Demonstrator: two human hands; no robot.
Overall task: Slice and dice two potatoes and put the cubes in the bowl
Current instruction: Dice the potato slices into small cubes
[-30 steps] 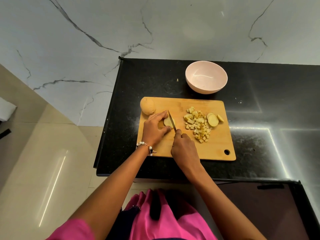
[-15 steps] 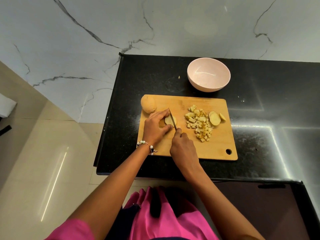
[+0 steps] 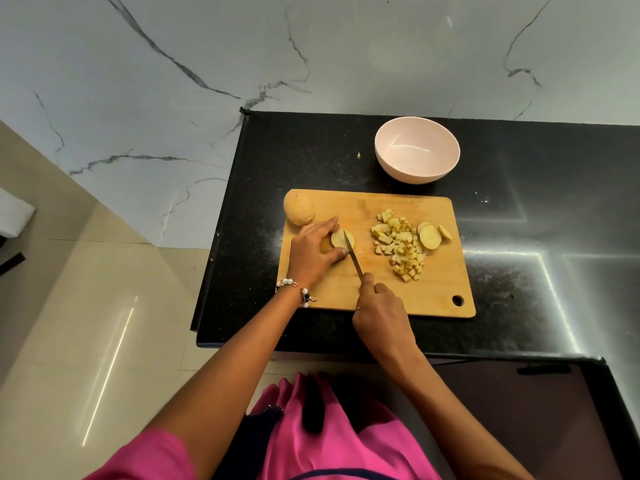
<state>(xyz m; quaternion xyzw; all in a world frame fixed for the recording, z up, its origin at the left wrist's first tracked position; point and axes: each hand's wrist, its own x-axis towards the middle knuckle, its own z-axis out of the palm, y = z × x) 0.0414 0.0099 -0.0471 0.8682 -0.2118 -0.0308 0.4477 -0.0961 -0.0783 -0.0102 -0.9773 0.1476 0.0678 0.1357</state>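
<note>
Step in hand: slicing the first potato, by my reading; the knife (image 3: 352,254) sits with its blade across the cut face of the potato piece (image 3: 341,238), near the middle of the cutting board (image 3: 349,209).
Left hand (image 3: 313,252): curled over the potato piece, fingers and thumb gripping it from the left side and pinning it to the board.
Right hand (image 3: 379,311): wrapped round the knife handle near the board's near edge; the handle itself is hidden inside the grip.
Done so far: a pile of cubes (image 3: 400,245) lies on the right half of the board, with a few round slices (image 3: 431,233) just beside it toward the right edge, not yet diced.
Second potato (image 3: 299,211): whole, skin on, untouched, at the board's far left corner, slightly overhanging the edge.
Bowl (image 3: 417,148): pale pink, on the worktop (image 3: 519,168) beyond the board's far edge, apart from it; nothing shows inside it.
Left to do: finish slicing the held piece, dice those slices and the ones by the pile, slice and dice the whole potato, then move all cubes into the bowl.
Progress judged: under halfway, since less than one potato is cubed and no cubes have been put in the bowl.
Stray bit: a small yellowish scrap (image 3: 358,155) lies on the worktop left of the bowl.
</note>
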